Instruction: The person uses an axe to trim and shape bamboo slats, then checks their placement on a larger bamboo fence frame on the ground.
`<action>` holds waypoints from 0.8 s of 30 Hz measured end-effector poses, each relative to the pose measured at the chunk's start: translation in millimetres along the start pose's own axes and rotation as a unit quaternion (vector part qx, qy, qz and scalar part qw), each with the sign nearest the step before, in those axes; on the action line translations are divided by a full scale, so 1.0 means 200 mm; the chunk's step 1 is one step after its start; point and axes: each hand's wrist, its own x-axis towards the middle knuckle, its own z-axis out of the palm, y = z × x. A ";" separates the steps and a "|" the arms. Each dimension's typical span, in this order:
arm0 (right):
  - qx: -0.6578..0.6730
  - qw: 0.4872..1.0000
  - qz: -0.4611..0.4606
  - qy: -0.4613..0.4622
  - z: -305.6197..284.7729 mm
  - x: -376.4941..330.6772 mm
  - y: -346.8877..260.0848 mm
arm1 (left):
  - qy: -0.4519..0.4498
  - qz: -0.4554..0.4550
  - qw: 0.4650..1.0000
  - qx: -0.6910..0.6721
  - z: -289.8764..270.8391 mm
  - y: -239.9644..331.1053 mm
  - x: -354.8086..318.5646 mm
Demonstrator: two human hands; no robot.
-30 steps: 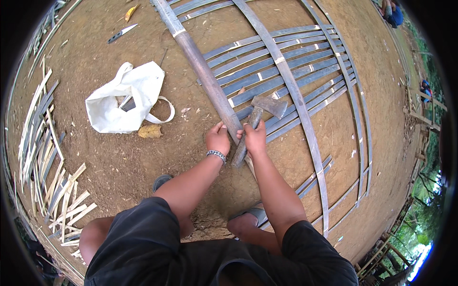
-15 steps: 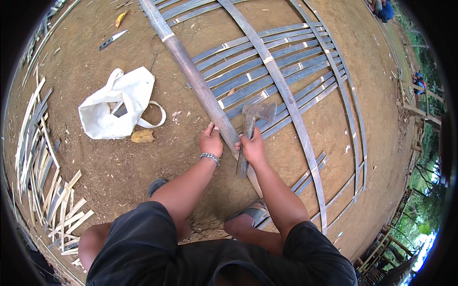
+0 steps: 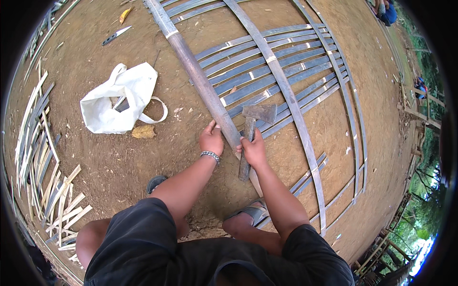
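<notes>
My right hand [image 3: 254, 151] is closed round the wooden handle of a small axe [image 3: 260, 113]. Its dull metal head points away from me, and the handle slants down past my fist. Those same fingers lie against the right side of a thick brownish bamboo pole [image 3: 196, 71]. On the pole's left side my left hand [image 3: 211, 139], with a chain bracelet at the wrist, grips it; its fingertips are partly hidden. The pole slants from the upper left toward my feet. To its right, a lattice of dark split bamboo strips [image 3: 276, 71] lies on the ground.
A white bag [image 3: 143, 78] with handles lies open to the left, something dark inside. Beyond it are a knife [image 3: 117, 35] and a yellow leaf [image 3: 125, 15]. Pale split strips [image 3: 62, 209] are heaped at the far left. A person [image 3: 387, 14] is at the upper right.
The view has shifted slightly. Both hands keep their places at the pole, and the lower end of the axe handle has swung a little to the right.
</notes>
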 end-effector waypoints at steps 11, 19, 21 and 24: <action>-0.054 0.997 0.016 -0.054 -0.03 -0.05 -0.02 | 0.024 0.036 0.998 -0.047 -0.02 -0.03 -0.01; -0.038 0.997 0.018 -0.063 -0.11 -0.06 0.00 | -0.025 -0.079 0.958 -0.276 -0.16 0.06 0.03; -0.028 0.997 0.023 -0.065 -0.13 -0.06 0.00 | -0.046 -0.086 0.954 -0.285 -0.17 0.10 0.03; -0.018 0.997 0.017 -0.075 -0.12 -0.08 -0.02 | -0.125 -0.083 0.944 -0.294 -0.20 0.12 0.07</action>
